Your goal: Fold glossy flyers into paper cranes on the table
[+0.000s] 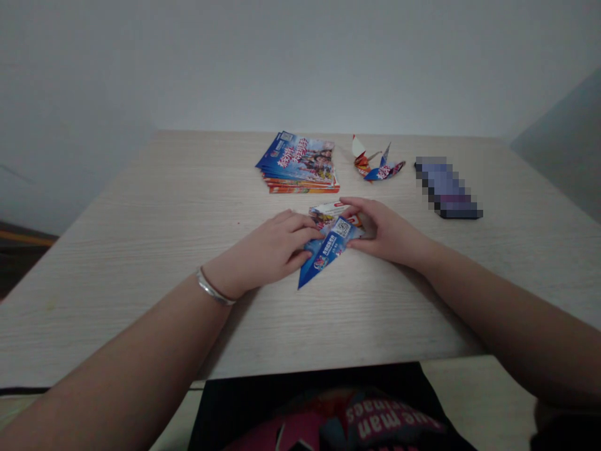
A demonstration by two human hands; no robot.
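A partly folded paper flyer (323, 254), blue with a QR code on its near flap, lies on the table before me. More printed paper with pictures and white and orange areas shows behind the flap. My left hand (277, 247), a silver bangle on its wrist, grips the flyer's left side, thumb low and fingers over the top. On the right side, my right hand (375, 228) has the flyer between thumb and fingers. Its fingertips are partly hidden behind the paper.
Behind my hands sits a fanned stack of printed flyers (300, 164). To its right are two folded paper cranes, one orange and white (361, 164), one blue (382, 172). A dark phone with a blurred-out screen (448, 188) lies farther right. The wooden table (154, 269) meets a wall.
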